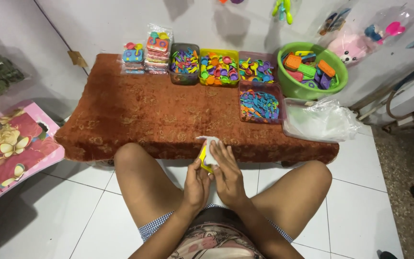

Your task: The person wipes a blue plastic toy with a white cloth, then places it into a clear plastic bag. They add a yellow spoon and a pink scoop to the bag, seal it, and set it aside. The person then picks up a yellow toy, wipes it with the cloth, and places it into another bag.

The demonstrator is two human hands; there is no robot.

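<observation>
Head view, seated person facing a low counter (pixel 135 120) draped in rust-brown patterned cloth. The left hand (pixel 196 184) and right hand (pixel 227 173) meet just in front of the counter's near edge, above the white tiled floor. Both are curled closed around a small yellow flat plastic piece (pixel 203 158) inside a small clear plastic bag (pixel 210 146), the fingers pinching the film.

Risks, as judged: the thin film could tear or slip between the fingertips, and the yellow piece would then drop to the tiles between the knees.

Packages: two stacks of clear-wrapped packs of coloured toy pieces (pixel 147 52) stand at the back left of the counter. To their right sit a dark rectangular tray (pixel 184 64), a yellow tray (pixel 219 67) and two purple trays (pixel 258 91), all filled with small multicoloured plastic parts. A round green plastic bowl (pixel 312 69) holds larger blocks. A heap of empty clear bags (pixel 319 120) lies at the right end. No legible labels can be made out.
</observation>
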